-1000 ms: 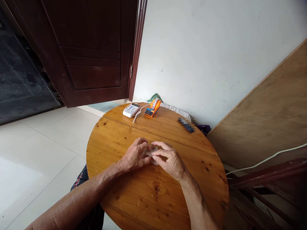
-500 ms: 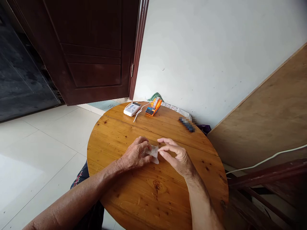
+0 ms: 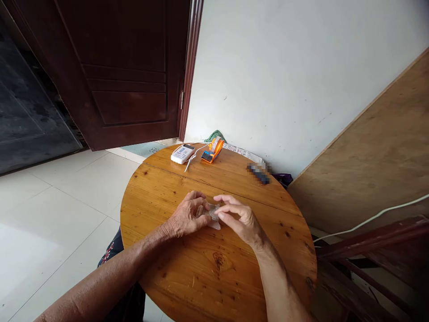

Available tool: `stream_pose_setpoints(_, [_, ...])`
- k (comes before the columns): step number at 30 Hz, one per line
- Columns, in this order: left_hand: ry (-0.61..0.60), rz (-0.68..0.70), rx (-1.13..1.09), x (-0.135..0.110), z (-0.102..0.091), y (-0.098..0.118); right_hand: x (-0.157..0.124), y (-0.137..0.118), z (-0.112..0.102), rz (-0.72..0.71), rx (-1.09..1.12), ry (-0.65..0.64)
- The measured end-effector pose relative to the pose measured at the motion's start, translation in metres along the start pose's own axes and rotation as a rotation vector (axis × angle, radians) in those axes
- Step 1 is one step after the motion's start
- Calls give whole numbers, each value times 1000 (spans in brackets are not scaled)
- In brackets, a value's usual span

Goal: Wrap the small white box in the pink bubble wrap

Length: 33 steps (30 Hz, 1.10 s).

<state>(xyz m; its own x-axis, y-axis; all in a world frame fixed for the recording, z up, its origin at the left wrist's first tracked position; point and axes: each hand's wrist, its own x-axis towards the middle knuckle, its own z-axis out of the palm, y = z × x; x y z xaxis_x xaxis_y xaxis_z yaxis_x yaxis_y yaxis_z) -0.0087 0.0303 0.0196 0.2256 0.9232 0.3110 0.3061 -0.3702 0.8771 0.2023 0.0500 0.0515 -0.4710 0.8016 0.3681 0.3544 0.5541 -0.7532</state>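
Observation:
On the round wooden table (image 3: 268, 250), a small flat packet (image 3: 214, 222) in clear plastic film lies between my hands, with faint print on it. My left hand (image 3: 192, 214) is closed over its left part, thumb along the near side and fingers on the far side, hiding much of it. My right hand (image 3: 239, 219) comes in from the right, with thumb and index fingertips drawn together at the packet's right edge. Its other fingers are raised and spread. What the film wraps cannot be made out.
Towards the back stand a white device (image 3: 182, 154), a white cable (image 3: 189, 162) and an orange tape dispenser (image 3: 212, 150). A dark blurred object (image 3: 258, 173) lies at the back right. Behind the table rises a white wall (image 3: 284, 80); a dark red door (image 3: 130, 89) is at left.
My right hand has moved left, bringing its fingertips from just beside the packet to its right edge. My left hand stays on the packet. The view has shifted slightly.

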Motion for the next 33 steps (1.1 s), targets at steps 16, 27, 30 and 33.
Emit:
stream_pose_setpoints(16, [161,-279,-230,10,0,-8,2,39,-1,410,-83,207])
stream_pose_setpoints(27, [31,-100,219,-2,6,7,48,36,18,553,-89,39])
stream_pose_setpoints(30, [-4,-129,220,-2,6,8,61,26,21,627,129,68])
stream_pose_setpoints(33, [-14,-165,178,0,7,8,60,14,18,546,184,145])
